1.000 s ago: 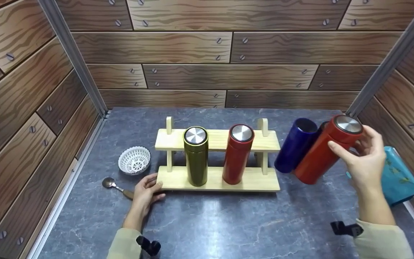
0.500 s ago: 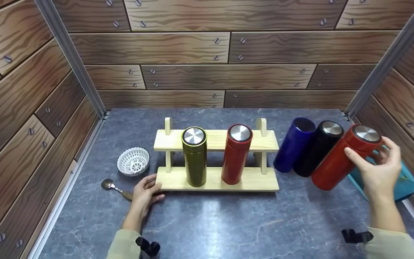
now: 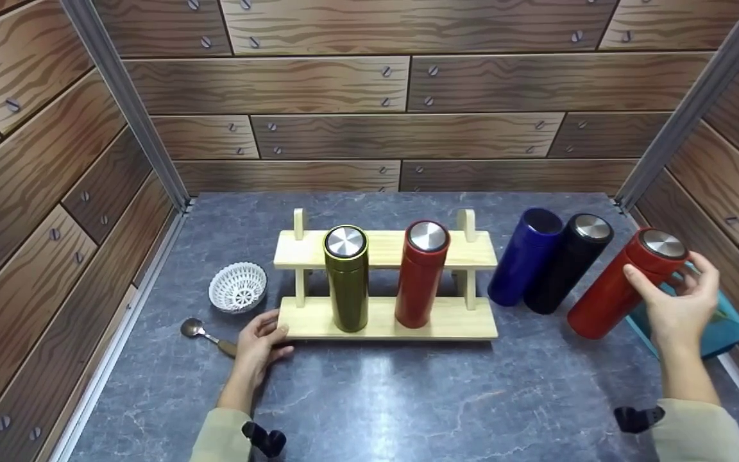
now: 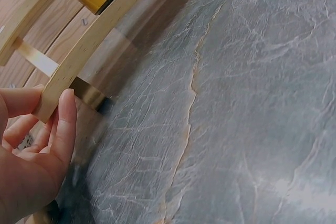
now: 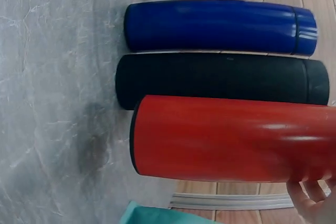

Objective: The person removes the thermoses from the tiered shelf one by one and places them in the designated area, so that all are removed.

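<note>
While right grip (image 3: 684, 307) clasps one red flask (image 3: 623, 289), left grip (image 3: 258, 345) pinches one rack (image 3: 382, 317) bearing two flasks (image 3: 349, 289); blue flask (image 3: 518, 263), black flask (image 3: 559, 269) between; around: bowl (image 3: 238, 287), spoon (image 3: 211, 337), packet (image 3: 729, 330), one each.

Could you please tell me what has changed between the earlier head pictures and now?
The right hand moved the red bottle it grips to the right and slightly toward the person, opening a gap beside the black bottle, which was mostly hidden. The left hand still pinches the wooden rack.
</note>
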A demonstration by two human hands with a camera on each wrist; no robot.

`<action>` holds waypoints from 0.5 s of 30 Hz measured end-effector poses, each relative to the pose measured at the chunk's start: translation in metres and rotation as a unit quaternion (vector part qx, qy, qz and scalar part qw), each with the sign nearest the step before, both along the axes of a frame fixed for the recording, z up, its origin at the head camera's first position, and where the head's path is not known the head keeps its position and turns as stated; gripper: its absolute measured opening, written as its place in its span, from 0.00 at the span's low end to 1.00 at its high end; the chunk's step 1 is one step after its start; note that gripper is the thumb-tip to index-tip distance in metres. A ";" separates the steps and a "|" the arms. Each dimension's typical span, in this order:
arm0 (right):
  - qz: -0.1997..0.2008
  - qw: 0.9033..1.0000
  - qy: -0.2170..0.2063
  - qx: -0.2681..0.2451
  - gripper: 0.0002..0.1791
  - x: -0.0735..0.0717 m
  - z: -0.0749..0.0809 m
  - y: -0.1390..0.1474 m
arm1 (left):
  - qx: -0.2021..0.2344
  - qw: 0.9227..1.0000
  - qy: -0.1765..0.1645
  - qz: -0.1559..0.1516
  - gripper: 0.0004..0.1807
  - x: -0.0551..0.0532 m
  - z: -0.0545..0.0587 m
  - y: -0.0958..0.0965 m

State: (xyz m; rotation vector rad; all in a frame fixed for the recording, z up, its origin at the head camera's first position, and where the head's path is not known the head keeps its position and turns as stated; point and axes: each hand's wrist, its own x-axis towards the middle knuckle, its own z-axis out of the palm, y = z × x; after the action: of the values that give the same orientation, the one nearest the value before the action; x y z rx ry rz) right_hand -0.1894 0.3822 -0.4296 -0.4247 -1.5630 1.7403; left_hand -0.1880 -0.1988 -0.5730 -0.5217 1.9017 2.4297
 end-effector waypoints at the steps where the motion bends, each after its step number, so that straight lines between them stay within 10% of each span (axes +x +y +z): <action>1: -0.004 1.000 0.003 0.000 0.42 -0.002 -0.002 0.001 | 0.002 1.000 0.000 0.001 0.25 0.000 0.000 0.000; 15: -0.019 0.999 0.016 0.034 0.42 -0.026 -0.023 0.012 | 0.005 1.000 0.003 -0.001 0.25 0.001 0.001 0.001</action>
State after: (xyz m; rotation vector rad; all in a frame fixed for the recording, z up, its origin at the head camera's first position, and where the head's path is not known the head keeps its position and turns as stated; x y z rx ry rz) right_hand -0.2157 0.3943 -0.4523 -0.3894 -1.5771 1.6518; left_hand -0.1873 -0.1974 -0.5718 -0.5124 1.8901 2.4417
